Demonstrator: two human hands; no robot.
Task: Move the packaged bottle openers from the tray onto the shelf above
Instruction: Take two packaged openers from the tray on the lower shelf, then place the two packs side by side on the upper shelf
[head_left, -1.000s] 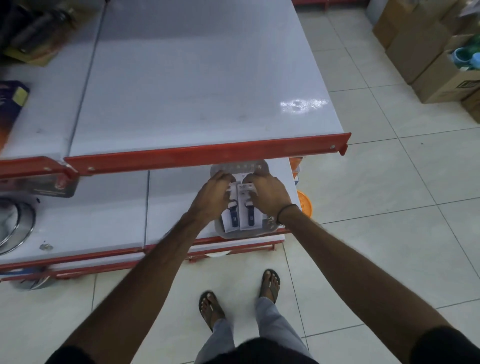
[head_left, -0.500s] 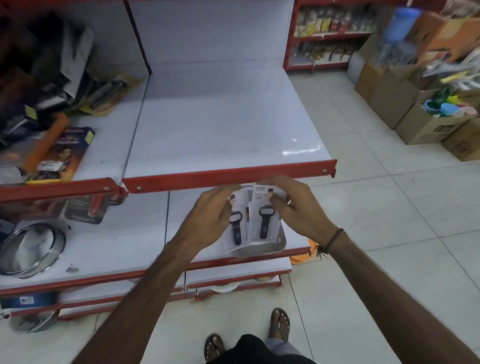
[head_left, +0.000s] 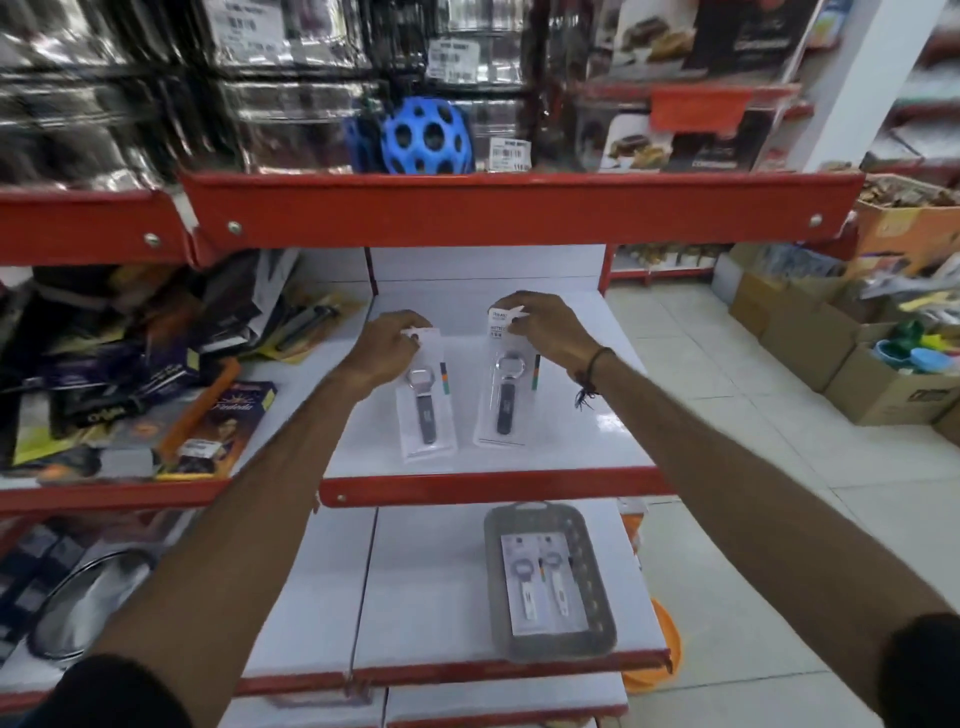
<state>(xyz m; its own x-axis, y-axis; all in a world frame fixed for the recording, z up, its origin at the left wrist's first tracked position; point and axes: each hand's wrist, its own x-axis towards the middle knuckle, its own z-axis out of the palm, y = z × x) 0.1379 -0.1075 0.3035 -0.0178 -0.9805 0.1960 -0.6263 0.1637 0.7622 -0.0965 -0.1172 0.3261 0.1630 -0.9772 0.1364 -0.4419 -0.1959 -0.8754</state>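
Two packaged bottle openers with dark handles lie flat on the white shelf. My left hand pinches the top of the left package. My right hand grips the top of the right package. One shelf below stands the grey tray, which holds two more packaged openers with white handles.
Boxed goods are piled on the shelf section to the left. A red-edged shelf with a blue perforated ball hangs above. Cardboard boxes stand on the tiled floor at right. A steel lid lies lower left.
Both hands lifted two packaged openers out of the tray and carried them up onto the shelf above, then spread them apart. The camera tilted up.
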